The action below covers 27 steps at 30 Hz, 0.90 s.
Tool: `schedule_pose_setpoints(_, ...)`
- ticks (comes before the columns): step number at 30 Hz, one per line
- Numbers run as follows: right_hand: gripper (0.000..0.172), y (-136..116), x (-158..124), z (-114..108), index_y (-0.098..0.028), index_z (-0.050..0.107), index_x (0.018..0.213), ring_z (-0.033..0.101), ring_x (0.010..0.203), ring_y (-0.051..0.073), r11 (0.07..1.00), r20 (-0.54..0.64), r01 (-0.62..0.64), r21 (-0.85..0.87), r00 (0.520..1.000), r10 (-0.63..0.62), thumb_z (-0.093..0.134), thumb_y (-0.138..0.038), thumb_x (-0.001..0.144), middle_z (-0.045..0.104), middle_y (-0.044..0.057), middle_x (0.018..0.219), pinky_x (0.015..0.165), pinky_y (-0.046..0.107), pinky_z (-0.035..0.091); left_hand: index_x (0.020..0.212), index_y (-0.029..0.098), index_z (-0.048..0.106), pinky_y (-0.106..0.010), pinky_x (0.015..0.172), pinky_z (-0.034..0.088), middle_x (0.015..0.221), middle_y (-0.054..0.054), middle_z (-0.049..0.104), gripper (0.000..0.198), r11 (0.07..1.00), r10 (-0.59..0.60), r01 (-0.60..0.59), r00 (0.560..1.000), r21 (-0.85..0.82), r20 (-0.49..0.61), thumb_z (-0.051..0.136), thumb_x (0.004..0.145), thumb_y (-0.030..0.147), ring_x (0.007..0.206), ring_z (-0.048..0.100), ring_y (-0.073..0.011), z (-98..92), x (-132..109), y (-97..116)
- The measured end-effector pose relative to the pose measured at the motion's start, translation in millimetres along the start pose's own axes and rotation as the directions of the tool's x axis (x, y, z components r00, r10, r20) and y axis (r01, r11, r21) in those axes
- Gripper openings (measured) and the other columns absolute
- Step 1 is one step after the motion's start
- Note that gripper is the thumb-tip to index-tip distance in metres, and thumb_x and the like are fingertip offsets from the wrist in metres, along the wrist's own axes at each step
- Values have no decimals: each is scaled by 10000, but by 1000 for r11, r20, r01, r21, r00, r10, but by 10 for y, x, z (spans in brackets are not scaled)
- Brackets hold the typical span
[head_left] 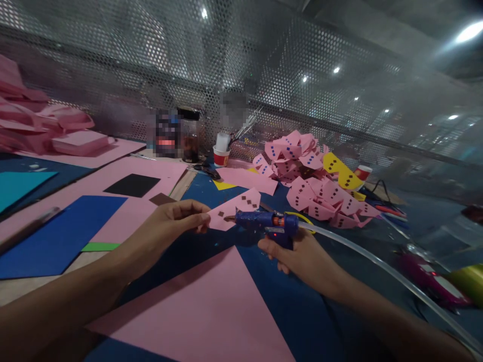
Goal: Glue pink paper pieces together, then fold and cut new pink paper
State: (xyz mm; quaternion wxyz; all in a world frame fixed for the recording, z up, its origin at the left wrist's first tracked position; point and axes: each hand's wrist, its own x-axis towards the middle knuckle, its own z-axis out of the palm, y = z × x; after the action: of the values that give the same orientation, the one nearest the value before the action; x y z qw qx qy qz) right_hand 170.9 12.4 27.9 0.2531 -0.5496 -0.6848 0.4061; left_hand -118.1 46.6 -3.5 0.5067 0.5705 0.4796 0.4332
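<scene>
My left hand [184, 217] pinches the left end of a pink paper piece [226, 211] that carries small brown diamond shapes. Closed around the handle of a blue glue gun [260, 221] is my right hand [289, 251]. The gun's nozzle points left and lies over the paper piece; whether it touches the paper I cannot tell. A long translucent glue stick [370, 259] runs out of the gun's back toward the lower right. Below both hands a large pink sheet [211, 306] lies on the dark blue table surface [264, 281].
Pink pieces with diamonds [302, 161] are heaped behind the gun, beside a yellow piece [341, 171]. On the left lie a blue sheet [56, 236], a black piece [132, 185] and folded pink paper [41, 120]. A paper cup [221, 156] stands near the perforated metal screen [158, 60].
</scene>
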Motion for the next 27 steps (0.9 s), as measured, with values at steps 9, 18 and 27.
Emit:
schedule_pose_setpoints(9, 512, 20, -24, -8, -193, 685, 1000, 613, 604, 169, 982, -69, -29, -185, 997, 17, 620, -694, 921, 652, 13, 695, 551, 286, 478, 875, 252, 758, -271, 747, 438, 799, 2, 686, 244, 1000, -6, 6, 1000, -14, 3, 798, 847, 490, 784, 584, -165, -10, 20, -33)
schedule_pose_setpoints(18, 429, -53, -49, -49, -249, 738, 998, 615, 604, 196, 969, -107, 62, -240, 990, -90, 624, -656, 928, 633, -2, 626, 561, 300, 476, 841, 234, 756, -279, 705, 451, 761, -10, 685, 261, 1000, -13, 12, 1000, -28, -17, 814, 815, 488, 742, 596, -172, -8, 42, -33)
schedule_pose_setpoints(27, 431, -90, -98, 12, -240, 659, 816, 560, 563, 169, 957, -132, -18, -289, 991, -21, 649, -663, 901, 589, -14, 594, 527, 279, 415, 852, 235, 754, -277, 766, 450, 786, -3, 686, 242, 1000, 4, -3, 1000, 5, -28, 796, 838, 473, 798, 587, -169, -19, 31, -23)
